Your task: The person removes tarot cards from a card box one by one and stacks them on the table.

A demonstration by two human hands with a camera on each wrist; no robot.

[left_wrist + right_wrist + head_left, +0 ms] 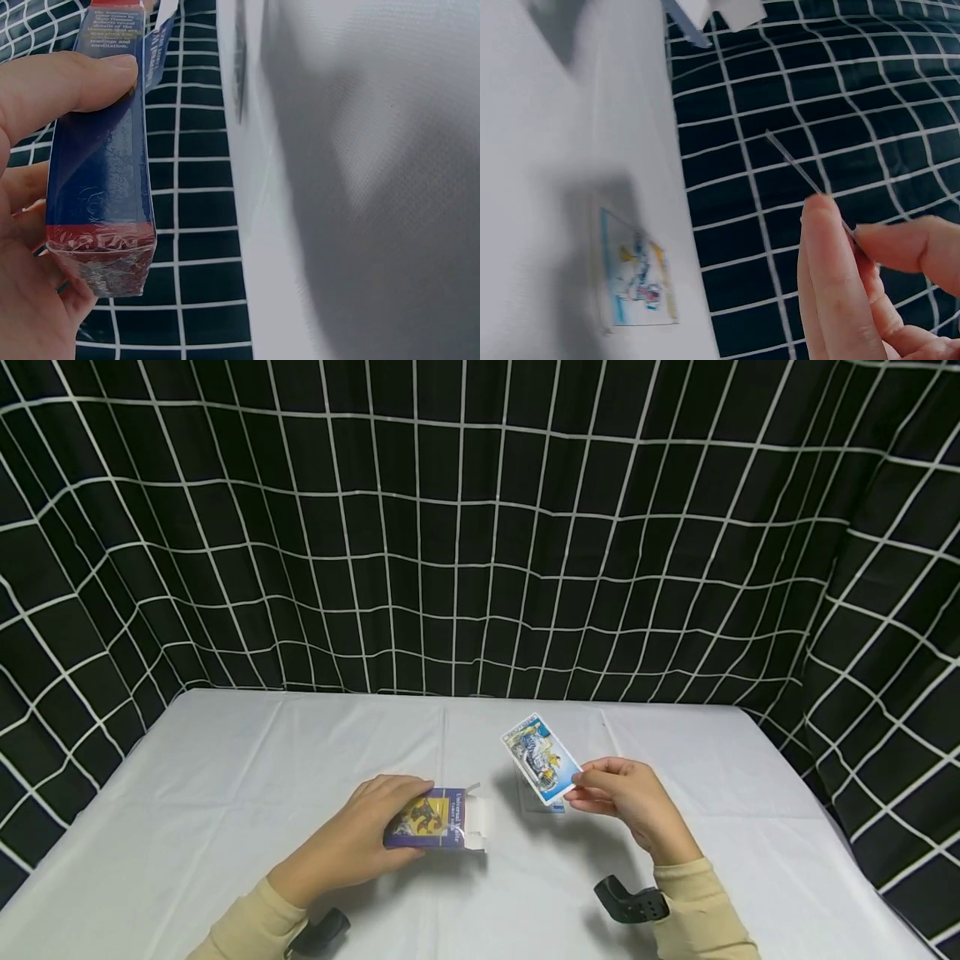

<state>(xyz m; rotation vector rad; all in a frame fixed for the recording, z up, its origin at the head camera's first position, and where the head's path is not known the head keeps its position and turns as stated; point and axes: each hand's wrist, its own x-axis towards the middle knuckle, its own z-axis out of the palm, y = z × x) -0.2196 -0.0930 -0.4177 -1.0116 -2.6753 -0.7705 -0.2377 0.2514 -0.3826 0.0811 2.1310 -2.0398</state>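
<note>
My left hand (360,831) grips a purple-blue tarot card box (423,818) by its sides, thumb along one narrow edge in the left wrist view. White flaps (476,822) stick out at the box's right end, which stands open. Between thumb and fingers, my right hand (626,797) pinches a tarot card (542,758) at its lower right corner. The card is tilted, its blue and yellow picture toward the head camera; the right wrist view has it edge-on. Below it on the table lies another picture card (639,274), partly hidden by the held one in the head view.
A white cloth covers the table (300,743), with faint fold lines. Behind and at both sides hangs a black curtain (465,543) with a white grid. Each wrist wears a black camera mount (632,902) beside a beige sleeve (701,906).
</note>
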